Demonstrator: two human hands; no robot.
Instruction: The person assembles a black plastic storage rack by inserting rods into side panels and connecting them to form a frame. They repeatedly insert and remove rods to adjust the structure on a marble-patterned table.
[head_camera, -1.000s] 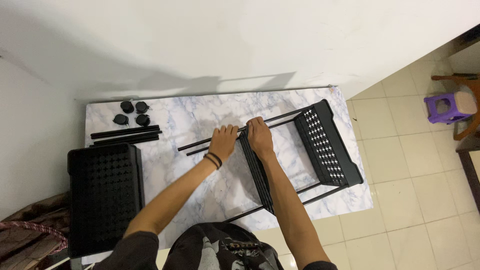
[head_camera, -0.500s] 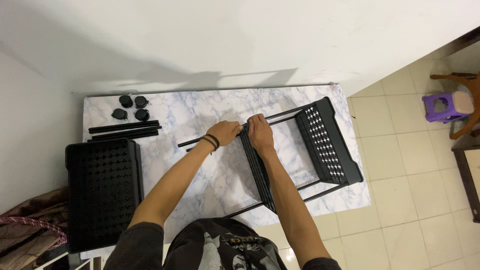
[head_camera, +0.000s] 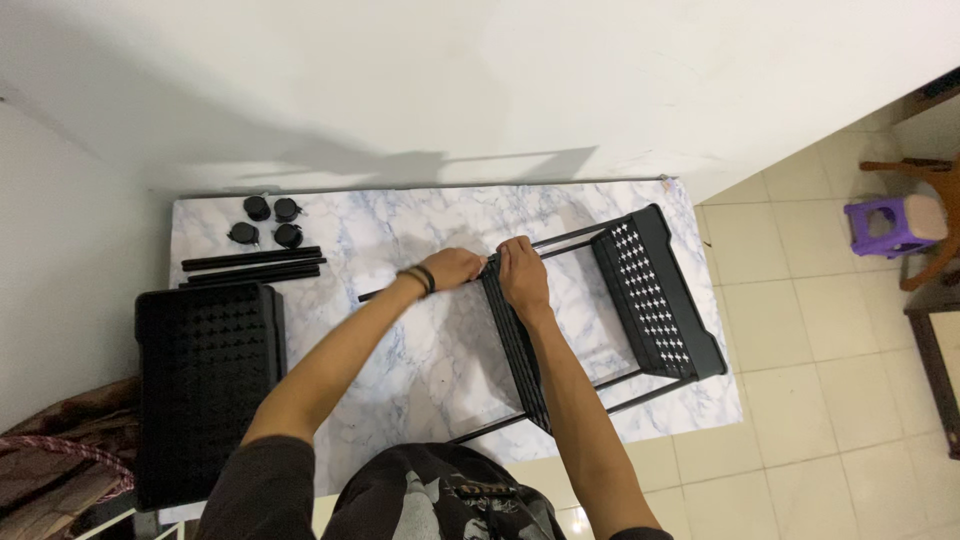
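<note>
Head view looks straight down on a marble-patterned mat (head_camera: 420, 350) spread on the floor, where a black shelf rack lies partly assembled. The left hand (head_camera: 452, 268) is clenched around a thin black rod (head_camera: 385, 292) at the far end of the middle tray (head_camera: 518, 345); the right hand (head_camera: 520, 272) presses down on that tray's far corner, fingers curled over its edge. The step in hand looks like seating the rod into the tray's corner socket. A straight push along the rod's line, with the tray held steady, is likely what the joint calls for.

The middle tray stands on edge, a narrow slatted plastic strip. To its right an end tray (head_camera: 655, 290) tilts up, matte black with star-shaped holes, joined by slim metal rods. At left a third tray (head_camera: 205, 385) lies flat, its grid of holes showing. Beyond it, spare rods (head_camera: 252, 266) lie side by side, with four small round caster wheels (head_camera: 266, 221) just behind them. Pale floor tiles (head_camera: 820, 380) run off to the right.
</note>
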